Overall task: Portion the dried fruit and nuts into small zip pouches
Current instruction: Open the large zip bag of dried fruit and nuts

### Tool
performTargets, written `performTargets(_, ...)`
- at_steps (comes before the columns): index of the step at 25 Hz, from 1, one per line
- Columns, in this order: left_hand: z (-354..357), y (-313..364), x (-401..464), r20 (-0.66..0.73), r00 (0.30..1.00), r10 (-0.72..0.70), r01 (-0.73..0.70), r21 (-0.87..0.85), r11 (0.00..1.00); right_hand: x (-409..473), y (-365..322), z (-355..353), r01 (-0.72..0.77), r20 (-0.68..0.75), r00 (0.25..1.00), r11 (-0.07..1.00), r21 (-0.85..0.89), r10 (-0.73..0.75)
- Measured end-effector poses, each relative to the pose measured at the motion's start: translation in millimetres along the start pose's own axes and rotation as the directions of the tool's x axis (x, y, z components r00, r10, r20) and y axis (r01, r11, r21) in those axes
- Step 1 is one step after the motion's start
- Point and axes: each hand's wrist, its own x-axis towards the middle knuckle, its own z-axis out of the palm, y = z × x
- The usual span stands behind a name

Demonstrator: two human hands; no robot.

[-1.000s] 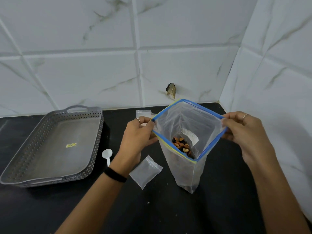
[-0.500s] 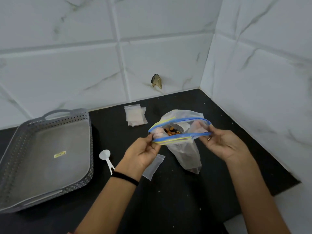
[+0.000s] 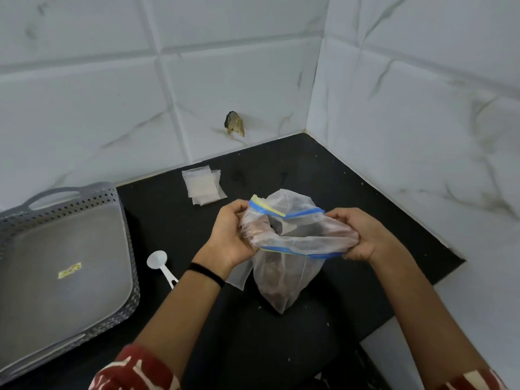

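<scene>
A large clear zip bag (image 3: pixel 281 274) with a blue and yellow zip rim stands on the black counter (image 3: pixel 253 333), its mouth folded outward and down. Dark fruit and nuts show dimly through its lower part. My left hand (image 3: pixel 229 237) grips the rim's left side, fingers curled over the plastic. My right hand (image 3: pixel 363 237) grips the rim's right side the same way. A small empty zip pouch (image 3: pixel 239 274) lies flat on the counter behind my left wrist, partly hidden. A stack of small empty pouches (image 3: pixel 202 187) lies near the back wall.
A grey perforated tray (image 3: pixel 64 266) with a yellow sticker sits at the left. A white plastic scoop (image 3: pixel 161 264) lies between the tray and my left wrist. White marble-look tiled walls close the corner behind and to the right. The counter's edge runs at the lower right.
The bag's mouth, wide open and upright a second ago, has been lowered and its rim rolled outward over my fingers. The contents are now hidden from above. The camera view shifted right and down.
</scene>
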Motion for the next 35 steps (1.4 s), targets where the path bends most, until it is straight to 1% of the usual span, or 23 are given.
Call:
performTargets(1,2.8,-1.9,-0.3,-0.005,1.0,-0.005,0.005,0.004,1.0,-1.7,-1.8,-1.7,0.004,-0.008,1.0,0.999,-0.032,-0.004)
performTargets(2,10.3,-2.1,-6.0,0.021,1.0,-0.003,0.003,-0.004,1.0,-2.9,-4.3,-4.3,0.018,-0.012,1.0,0.999,-0.05,-0.019)
performTargets(5,23.9,-2.5,-9.5,-0.011,1.0,0.008,-0.008,-0.034,0.999,-10.8,-13.2,-13.3,0.083,-0.005,0.997,0.996,-0.022,-0.083)
performTargets(8,25.8,-5.1,-5.8,-0.03,1.0,0.006,-0.006,-0.004,1.0,-9.2,-20.5,-17.5,0.097,-0.044,0.994,0.995,0.008,-0.097)
performTargets(9,23.7,-7.3,-5.8,-0.025,0.999,0.033,-0.032,0.026,0.999,-6.2,-18.8,-17.4,0.09,-0.058,0.994,0.996,0.013,-0.089)
performTargets(11,13.9,-16.3,0.1,-0.009,0.994,0.108,-0.105,0.156,0.982,-0.9,-11.7,-16.6,0.075,-0.071,0.995,0.997,-0.004,-0.075)
performTargets(12,10.6,-21.7,1.8,-0.022,0.981,0.192,-0.181,0.234,0.955,2.1,-8.5,-16.2,0.071,-0.077,0.994,0.997,-0.021,-0.072)
performTargets(13,7.6,-26.5,3.2,-0.034,0.954,0.299,-0.274,0.312,0.91,5.9,-6.3,-16.4,0.077,-0.093,0.992,0.996,-0.044,-0.081)
performTargets(14,6.7,-29.7,4.3,-0.034,0.916,0.4,-0.354,0.4,0.845,9.6,-5.0,-17.3,0.112,-0.124,0.985,0.99,-0.083,-0.122)
performTargets(16,3.0,-33.9,7.6,0.008,0.828,0.56,-0.472,0.549,0.69,14.1,-7.1,-16.8,0.239,-0.19,0.938,0.938,-0.251,-0.289)
performTargets(18,0.4,-34.1,11.2,0.019,0.756,0.655,-0.505,0.654,0.563,15.8,-12.5,-14.5,0.335,-0.202,0.874,0.848,-0.411,-0.443)
performTargets(20,-4.6,-35.0,15.6,0.017,0.698,0.716,-0.514,0.708,0.484,17.9,-13.8,-13.2,0.385,-0.182,0.832,0.783,-0.489,-0.523)
performTargets(22,-6.9,-39.2,15.2,0.001,0.676,0.737,-0.525,0.703,0.481,20.1,-10.7,-13.9,0.426,-0.159,0.813,0.759,-0.493,-0.56)
performTargets(25,-6.7,-45.5,10.5,-0.023,0.693,0.72,-0.527,0.665,0.529,11.4,-6.1,-13.9,0.44,-0.198,0.792,0.765,-0.469,-0.577)
performTargets(27,-2.3,-42.7,8.6,-0.031,0.707,0.707,-0.514,0.664,0.543,4.5,-4.0,-13.1,0.465,-0.193,0.767,0.738,-0.489,-0.612)
performTargets(28,1.5,-39.1,8.5,-0.032,0.706,0.708,-0.507,0.674,0.537,3.3,-4.1,-12.7,0.477,-0.171,0.736,0.682,-0.554,-0.655)
performTargets(29,5.9,-34.8,7.0,-0.015,0.693,0.721,-0.508,0.7,0.503,1.1,-4.4,-11.0,0.489,-0.128,0.685,0.583,-0.649,-0.717)
performTargets(30,9.7,-30.4,4.3,0.021,0.668,0.743,-0.512,0.738,0.44,-1.0,-5.3,-8.6,0.494,-0.061,0.616,0.446,-0.747,-0.786)
performTargets(31,12.3,-26.0,2.2,0.073,0.636,0.769,-0.518,0.778,0.355,-3.6,-6.8,-4.8,0.481,0.016,0.54,0.293,-0.826,-0.841)
performTargets(32,13.9,-22.5,0.2,0.13,0.609,0.782,-0.521,0.809,0.271,-5.3,-9.1,0.0,0.452,0.097,0.472,0.146,-0.88,-0.877)
performTargets(33,14.1,-19.3,0.7,0.181,0.595,0.783,-0.525,0.825,0.209,-7.1,-11.4,5.3,0.42,0.169,0.425,0.028,-0.907,-0.889)
performTargets(34,14.3,-16.2,1.5,0.219,0.593,0.774,-0.527,0.833,0.168,-7.1,-13.7,10.4,0.398,0.23,0.407,-0.055,-0.916,-0.884)
performTargets(35,15.0,-13.4,2.9,0.244,0.6,0.762,-0.522,0.841,0.141,-5.3,-15.7,14.4,0.388,0.272,0.409,-0.103,-0.916,-0.871)
